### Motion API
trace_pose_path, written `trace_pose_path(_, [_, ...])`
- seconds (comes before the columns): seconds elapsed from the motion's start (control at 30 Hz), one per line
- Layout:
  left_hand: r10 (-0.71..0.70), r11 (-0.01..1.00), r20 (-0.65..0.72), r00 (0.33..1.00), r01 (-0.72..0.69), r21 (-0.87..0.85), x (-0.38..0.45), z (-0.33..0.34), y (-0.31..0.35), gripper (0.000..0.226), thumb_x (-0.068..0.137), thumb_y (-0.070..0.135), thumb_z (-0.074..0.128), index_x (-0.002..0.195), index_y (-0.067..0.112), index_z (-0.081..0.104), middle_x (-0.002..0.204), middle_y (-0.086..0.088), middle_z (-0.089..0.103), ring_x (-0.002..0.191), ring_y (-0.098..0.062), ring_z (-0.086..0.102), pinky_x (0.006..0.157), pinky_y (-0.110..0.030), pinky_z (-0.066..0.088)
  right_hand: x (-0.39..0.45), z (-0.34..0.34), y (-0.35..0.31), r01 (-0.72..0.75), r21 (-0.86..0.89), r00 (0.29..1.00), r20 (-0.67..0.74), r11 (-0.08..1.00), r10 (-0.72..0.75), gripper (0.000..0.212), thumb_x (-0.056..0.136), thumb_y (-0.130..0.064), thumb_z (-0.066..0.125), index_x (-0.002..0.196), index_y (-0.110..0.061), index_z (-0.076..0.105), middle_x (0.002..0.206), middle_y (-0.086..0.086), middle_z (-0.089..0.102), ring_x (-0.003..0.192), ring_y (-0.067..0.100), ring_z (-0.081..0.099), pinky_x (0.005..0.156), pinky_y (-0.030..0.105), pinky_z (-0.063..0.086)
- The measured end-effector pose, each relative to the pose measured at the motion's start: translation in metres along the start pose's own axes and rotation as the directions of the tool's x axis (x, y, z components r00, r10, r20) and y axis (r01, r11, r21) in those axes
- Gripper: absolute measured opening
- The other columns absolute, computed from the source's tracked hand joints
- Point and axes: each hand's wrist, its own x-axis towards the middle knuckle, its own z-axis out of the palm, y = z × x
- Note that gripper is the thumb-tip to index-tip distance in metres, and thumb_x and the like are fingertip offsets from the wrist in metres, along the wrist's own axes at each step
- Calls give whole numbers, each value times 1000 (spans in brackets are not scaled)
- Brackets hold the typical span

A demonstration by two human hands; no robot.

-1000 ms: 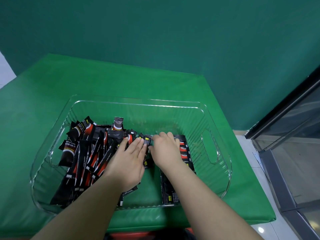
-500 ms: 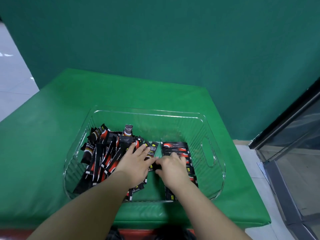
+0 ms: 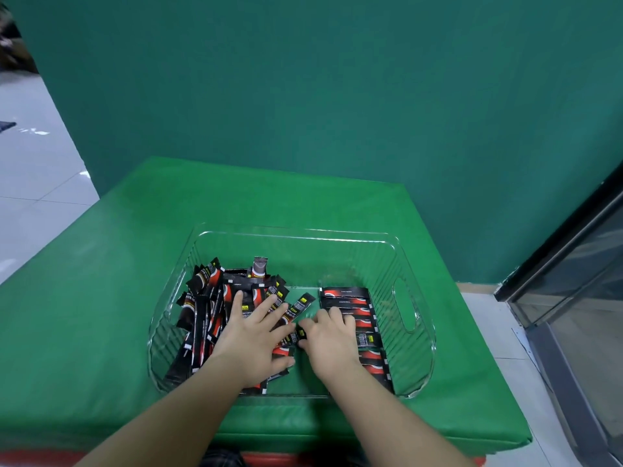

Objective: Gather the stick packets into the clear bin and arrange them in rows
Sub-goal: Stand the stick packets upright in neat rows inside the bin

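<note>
A clear ribbed bin sits on the green table. Its left half holds a loose heap of black and red stick packets. On the right, several packets lie flat in a neat row, one below the other. My left hand lies spread on the heap with straight fingers. My right hand is at the row's left edge, its fingers curled, pinching one packet between the two hands. The lower part of the row is hidden under my right hand and forearm.
The green padded table stretches left of and behind the bin. A green wall stands behind it. A glass door with a dark frame is at the right. Tiled floor shows on both sides.
The view has lifted and pulled back, so the bin sits lower and smaller. My right hand has slid toward me along the row's left edge. My left hand stays spread on the heap.
</note>
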Motion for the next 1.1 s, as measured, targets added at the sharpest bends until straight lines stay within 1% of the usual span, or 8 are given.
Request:
trace_pose_path(0.3, [-26, 988, -60, 998, 17, -156, 0, 1, 1, 71, 91, 69, 25, 152, 33, 21, 163, 6, -6, 147, -17, -20, 108, -67, -17, 5, -2, -6, 81, -34, 997, -2, 996, -81, 36, 89, -23, 59, 122, -12, 46, 125, 7, 48, 118, 28, 34, 94, 40, 27])
trace_pose_path(0.47, [-18, 989, -90, 996, 5, -148, 6, 7, 0, 100, 61, 74, -6, 152, 38, 18, 163, 8, -5, 147, -16, -19, 104, -66, -21, 2, -5, 4, 46, 128, 998, -44, 991, -41, 17, 93, -12, 52, 110, -15, 50, 108, 4, 62, 105, 24, 44, 83, 36, 30])
trace_pose_path(0.57, [-12, 988, -97, 995, -4, -155, 7, 7, 0, 100, 61, 74, -6, 152, 40, 16, 163, 8, -5, 147, -16, -19, 103, -65, -23, 1, -10, 24, -33, 282, 994, -92, 959, 61, 13, 96, -15, 50, 108, -16, 56, 106, 2, 64, 100, 21, 46, 79, 34, 34])
trace_pose_path(0.7, [-17, 987, -79, 997, 4, -163, 5, 7, 0, 77, 84, 74, 15, 152, 39, 17, 163, 7, -6, 147, -16, -19, 104, -65, -22, 9, -29, 54, -246, 452, 943, -94, 857, 320, 21, 97, -7, 43, 109, -11, 60, 102, 8, 64, 95, 23, 57, 78, 34, 48])
trace_pose_path(0.83, [-11, 988, -68, 998, 0, -152, 3, 5, 0, 76, 85, 73, 15, 152, 39, 16, 163, 6, -7, 147, -17, -20, 103, -66, -22, 25, -40, 67, -394, 387, 898, -33, 834, 439, 38, 86, 14, 40, 114, -6, 56, 105, 9, 64, 88, 24, 61, 69, 34, 50])
trace_pose_path(0.93, [-11, 985, -68, 998, -1, -173, 3, 4, 1, 71, 90, 71, 24, 152, 38, 15, 162, 6, -8, 147, -17, -21, 105, -66, -21, 33, -44, 63, -411, 270, 907, 20, 871, 421, 37, 84, 13, 45, 118, -2, 50, 113, 13, 57, 96, 27, 60, 75, 33, 51])
trace_pose_path(1.0, [-13, 984, -70, 997, 0, -176, 2, 4, 1, 71, 90, 71, 24, 152, 38, 15, 162, 6, -7, 147, -17, -21, 105, -67, -21, 34, -45, 57, -411, 170, 911, 36, 896, 411, 41, 83, 10, 51, 122, -3, 44, 123, 16, 44, 101, 28, 57, 70, 30, 46])
trace_pose_path(1.1, [-13, 985, -71, 997, 0, -175, 2, 4, 1, 71, 90, 71, 25, 152, 38, 16, 163, 6, -6, 147, -17, -21, 106, -67, -21, 32, -38, 47, -344, 107, 938, -5, 933, 346, 47, 82, 7, 51, 125, -8, 40, 127, 16, 35, 105, 28, 48, 76, 33, 48])
